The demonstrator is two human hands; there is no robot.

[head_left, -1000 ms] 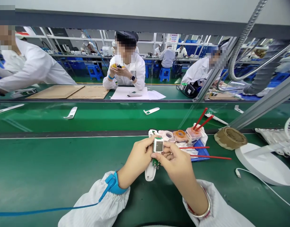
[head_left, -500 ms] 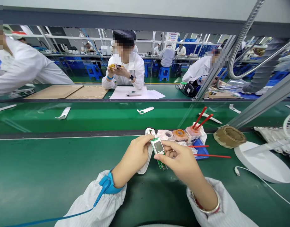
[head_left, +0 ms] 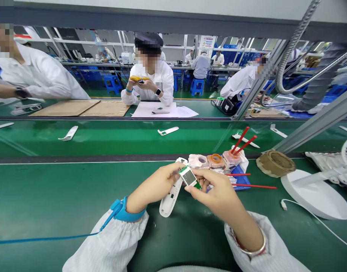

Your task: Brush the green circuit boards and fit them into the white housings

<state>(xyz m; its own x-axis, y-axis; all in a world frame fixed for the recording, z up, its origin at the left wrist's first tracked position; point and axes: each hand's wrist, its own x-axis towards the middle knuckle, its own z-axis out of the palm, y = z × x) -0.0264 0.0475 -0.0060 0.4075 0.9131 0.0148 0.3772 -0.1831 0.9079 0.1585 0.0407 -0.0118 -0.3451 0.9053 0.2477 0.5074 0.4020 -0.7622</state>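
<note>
My left hand [head_left: 154, 185] is closed round a long white plastic housing [head_left: 170, 194], which slants from upper right down to lower left above the green table. My right hand [head_left: 217, 189] pinches a small green circuit board with a grey display [head_left: 188, 176], held tilted against the upper part of the housing. A blue strap with a blue cord [head_left: 121, 210] circles my left wrist. A metal bangle [head_left: 251, 249] sits on my right wrist. Both sleeves are white.
Small tape rolls [head_left: 207, 161], a cup with red sticks [head_left: 232, 155] and a blue tray [head_left: 241, 180] lie just beyond my hands. A brown tape roll [head_left: 275, 163] and a white fan base [head_left: 317, 194] stand to the right. White housings [head_left: 168, 130] ride the conveyor; co-workers in white sit opposite.
The housing has swung its lower end further left and the board has tilted more. The white housings on the conveyor have drifted left.
</note>
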